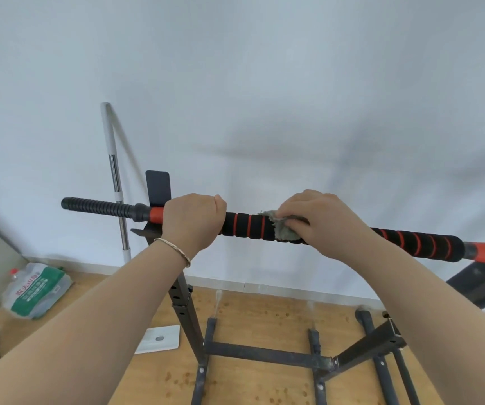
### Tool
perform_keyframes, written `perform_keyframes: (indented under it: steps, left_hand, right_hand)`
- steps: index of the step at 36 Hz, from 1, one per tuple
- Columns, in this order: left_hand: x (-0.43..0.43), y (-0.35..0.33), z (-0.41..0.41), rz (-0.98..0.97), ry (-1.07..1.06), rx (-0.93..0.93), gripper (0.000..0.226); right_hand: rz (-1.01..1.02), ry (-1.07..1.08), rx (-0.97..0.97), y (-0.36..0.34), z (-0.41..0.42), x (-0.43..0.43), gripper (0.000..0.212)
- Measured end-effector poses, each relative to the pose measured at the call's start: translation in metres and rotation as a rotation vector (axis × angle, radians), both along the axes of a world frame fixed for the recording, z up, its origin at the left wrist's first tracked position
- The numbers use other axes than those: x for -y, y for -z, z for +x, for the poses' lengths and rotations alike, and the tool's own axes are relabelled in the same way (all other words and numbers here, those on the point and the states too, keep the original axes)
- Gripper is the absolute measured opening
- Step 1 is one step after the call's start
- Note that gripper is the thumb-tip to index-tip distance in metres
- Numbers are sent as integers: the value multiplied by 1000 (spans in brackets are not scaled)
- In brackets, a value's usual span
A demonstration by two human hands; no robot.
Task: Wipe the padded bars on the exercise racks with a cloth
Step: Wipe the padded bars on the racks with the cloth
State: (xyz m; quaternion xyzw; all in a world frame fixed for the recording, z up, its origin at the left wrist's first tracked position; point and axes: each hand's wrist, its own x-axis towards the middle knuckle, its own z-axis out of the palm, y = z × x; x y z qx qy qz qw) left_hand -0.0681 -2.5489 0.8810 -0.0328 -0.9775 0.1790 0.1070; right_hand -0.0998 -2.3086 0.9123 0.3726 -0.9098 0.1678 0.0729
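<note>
A long bar (247,226) with black foam padding and red rings lies across a black rack, running from left to right and dipping slightly to the right. My left hand (190,222) grips the bar near its red left section, fingers curled over the top. My right hand (314,220) holds a grey cloth (282,229) wrapped against the padding at the bar's middle. More padded bar (422,244) shows to the right of my right hand.
The rack's left upright (184,305) and floor frame (264,353) stand on a wooden floor. A mop handle (115,182) leans on the white wall. A pack of water bottles (38,289) and a white scale (159,339) lie on the floor at left.
</note>
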Motion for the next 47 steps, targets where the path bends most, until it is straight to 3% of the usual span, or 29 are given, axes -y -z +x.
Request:
perform_keyframes:
  steps: [4, 7, 9, 14, 23, 29, 31, 35, 37, 41, 44, 47]
  left_hand:
    - [-1, 1, -2, 20, -24, -10, 16]
    - [-1, 2, -1, 20, -34, -12, 18]
    - [-1, 1, -1, 22, -39, -19, 17]
    - [4, 1, 1, 18, -35, -23, 18]
    - [7, -2, -1, 51, -24, -23, 37]
    - [7, -2, 1, 52, 12, -13, 39]
    - [6, -1, 2, 62, 23, -20, 38]
    - [6, -2, 4, 71, 46, -35, 37]
    - [6, -1, 4, 82, 51, -39, 36]
    - [7, -2, 4, 99, 54, -46, 34]
    - [7, -1, 5, 97, 58, -49, 33]
    - [8, 1, 5, 82, 65, -57, 36]
  right_hand:
    - [69, -26, 138, -26, 3, -11, 28]
    - [-51, 20, 204, -40, 3, -1, 28]
    - [-183, 19, 164, -37, 4, 18, 30]
    - [-36, -120, 73, 1, 8, 60, 17]
    - [-206, -109, -272, 28, 19, 48, 24]
    - [-189, -61, -290, 32, 34, 33, 26]
    - [-218, -19, -241, 29, 39, 31, 26]
    - [-349, 151, 109, 7, 40, 37, 20]
    - [-455, 177, 150, 3, 35, 43, 20]
    - [-362, 205, -53, 14, 22, 58, 6]
    - [-261, 218, -244, 33, 17, 60, 32]
    - [-178, 254, -314, 44, 29, 57, 43]
